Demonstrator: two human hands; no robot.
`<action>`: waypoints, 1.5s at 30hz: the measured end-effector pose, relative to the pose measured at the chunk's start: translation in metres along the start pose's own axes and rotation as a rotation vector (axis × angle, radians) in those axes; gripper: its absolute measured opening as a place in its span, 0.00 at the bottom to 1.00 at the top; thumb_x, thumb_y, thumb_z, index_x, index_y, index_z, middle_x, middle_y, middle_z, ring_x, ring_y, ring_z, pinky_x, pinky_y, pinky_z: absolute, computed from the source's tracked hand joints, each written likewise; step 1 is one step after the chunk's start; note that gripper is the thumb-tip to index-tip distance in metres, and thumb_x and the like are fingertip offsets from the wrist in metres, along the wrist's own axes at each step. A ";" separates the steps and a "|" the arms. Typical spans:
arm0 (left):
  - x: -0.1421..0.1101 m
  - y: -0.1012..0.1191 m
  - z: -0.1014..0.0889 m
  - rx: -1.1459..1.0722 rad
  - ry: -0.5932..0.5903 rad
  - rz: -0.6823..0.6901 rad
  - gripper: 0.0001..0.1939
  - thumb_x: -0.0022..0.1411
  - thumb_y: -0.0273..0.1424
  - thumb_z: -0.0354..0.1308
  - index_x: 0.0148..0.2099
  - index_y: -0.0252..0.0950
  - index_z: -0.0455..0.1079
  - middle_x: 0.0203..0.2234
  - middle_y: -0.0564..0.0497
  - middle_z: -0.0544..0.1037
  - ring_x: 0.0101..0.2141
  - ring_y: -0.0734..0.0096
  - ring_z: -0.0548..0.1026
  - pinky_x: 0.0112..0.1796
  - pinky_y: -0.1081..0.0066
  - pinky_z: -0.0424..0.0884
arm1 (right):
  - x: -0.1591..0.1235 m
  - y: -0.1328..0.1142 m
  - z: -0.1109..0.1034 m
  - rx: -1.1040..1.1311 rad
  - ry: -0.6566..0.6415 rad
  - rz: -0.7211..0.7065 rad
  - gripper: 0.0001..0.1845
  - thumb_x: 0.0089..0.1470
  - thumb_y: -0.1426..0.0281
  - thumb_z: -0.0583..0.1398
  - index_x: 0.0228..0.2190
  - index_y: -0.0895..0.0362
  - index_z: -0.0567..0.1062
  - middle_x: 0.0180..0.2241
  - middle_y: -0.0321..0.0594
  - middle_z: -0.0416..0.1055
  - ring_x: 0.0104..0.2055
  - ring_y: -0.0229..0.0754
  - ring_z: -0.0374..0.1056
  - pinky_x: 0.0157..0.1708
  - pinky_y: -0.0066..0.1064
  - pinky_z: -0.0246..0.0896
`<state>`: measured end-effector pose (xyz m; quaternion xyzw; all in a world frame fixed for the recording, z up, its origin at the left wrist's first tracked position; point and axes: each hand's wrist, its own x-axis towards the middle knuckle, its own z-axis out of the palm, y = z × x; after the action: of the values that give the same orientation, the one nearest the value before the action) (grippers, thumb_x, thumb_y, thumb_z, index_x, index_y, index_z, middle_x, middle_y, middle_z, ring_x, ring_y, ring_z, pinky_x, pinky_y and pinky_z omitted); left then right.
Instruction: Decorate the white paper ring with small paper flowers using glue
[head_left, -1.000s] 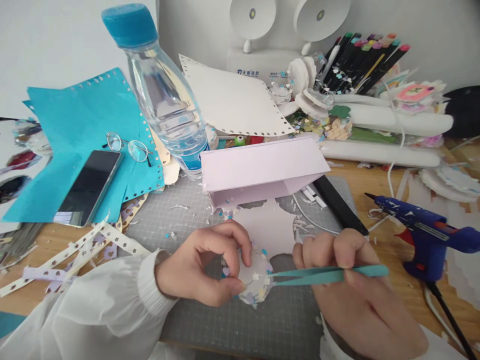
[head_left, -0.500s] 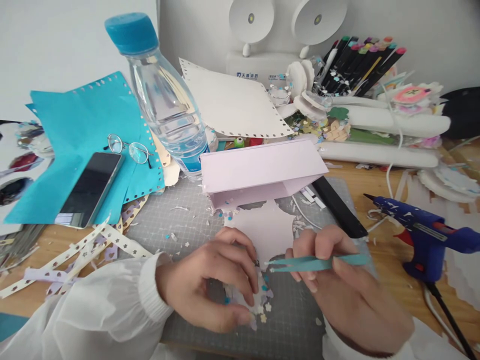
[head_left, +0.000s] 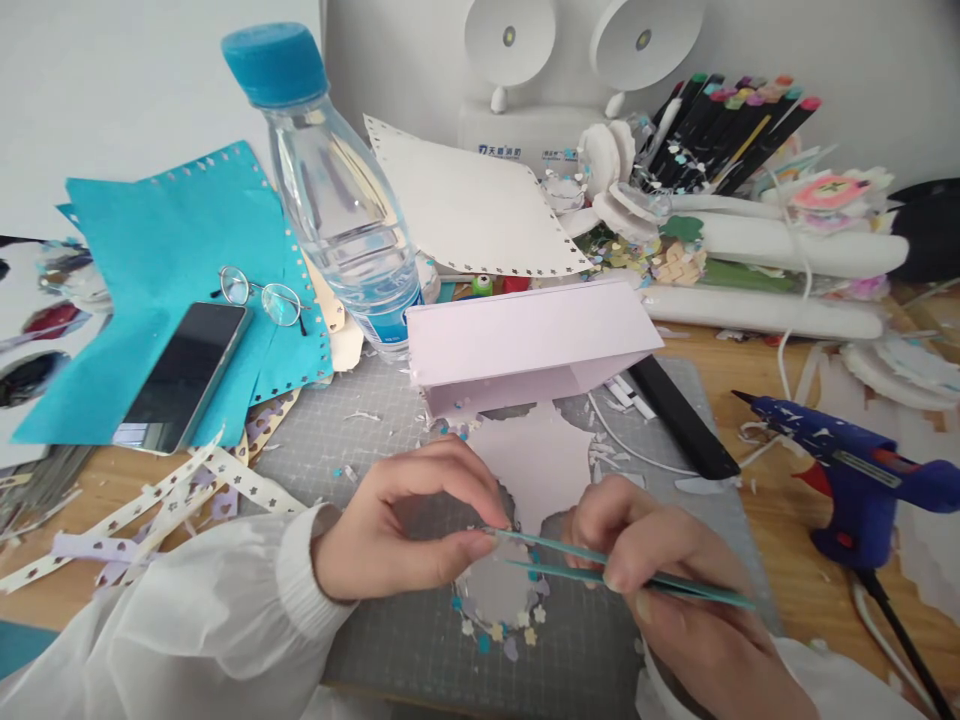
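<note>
My right hand (head_left: 667,590) grips a pair of teal tweezers (head_left: 675,583), whose two prongs stand apart and point left. My left hand (head_left: 420,510) has its thumb and fingers brought together at the tip of the upper prong; whatever is pinched there is too small to make out. Below both hands lies a pale round paper piece (head_left: 501,590) edged with tiny blue, white and cream flower shapes. It rests on the grey cutting mat (head_left: 397,640). Just beyond it is a pale lilac paper sheet (head_left: 536,455) with a scalloped edge.
A folded lilac card box (head_left: 532,335) stands beyond the hands, beside a water bottle (head_left: 341,210). At left, a phone (head_left: 187,370) and glasses (head_left: 262,295) lie on blue paper (head_left: 112,280). A blue glue gun (head_left: 847,470) with its cord is at right, near a black bar (head_left: 679,415).
My left fingers have lifted off the round paper piece and closed into a pinch at the tweezers' tip. The tweezers have moved left and their prongs are spread wider.
</note>
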<state>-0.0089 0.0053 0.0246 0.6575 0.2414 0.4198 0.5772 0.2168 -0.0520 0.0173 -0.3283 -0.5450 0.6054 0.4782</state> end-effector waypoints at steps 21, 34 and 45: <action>-0.002 -0.006 -0.001 -0.186 0.049 -0.118 0.05 0.52 0.21 0.64 0.32 0.35 0.78 0.24 0.47 0.76 0.29 0.69 0.73 0.33 0.70 0.70 | -0.001 -0.010 0.008 -0.285 -0.026 -0.061 0.09 0.56 0.73 0.55 0.36 0.48 0.73 0.35 0.39 0.63 0.35 0.42 0.67 0.32 0.35 0.63; 0.000 -0.008 -0.003 -0.119 0.001 -0.147 0.03 0.49 0.23 0.66 0.27 0.35 0.77 0.22 0.47 0.77 0.28 0.69 0.72 0.32 0.69 0.69 | 0.003 0.001 0.010 -0.103 0.015 -0.105 0.09 0.58 0.73 0.55 0.38 0.53 0.74 0.30 0.41 0.70 0.30 0.40 0.66 0.28 0.32 0.61; 0.000 -0.010 -0.003 -0.068 -0.019 -0.107 0.04 0.48 0.20 0.66 0.27 0.33 0.77 0.22 0.47 0.76 0.26 0.72 0.71 0.30 0.71 0.68 | 0.021 0.012 0.011 0.284 0.135 0.121 0.07 0.55 0.69 0.59 0.27 0.58 0.73 0.20 0.40 0.74 0.17 0.35 0.63 0.16 0.25 0.52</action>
<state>-0.0098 0.0093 0.0152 0.6276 0.2563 0.3900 0.6232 0.1973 -0.0355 0.0105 -0.3296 -0.4000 0.6805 0.5180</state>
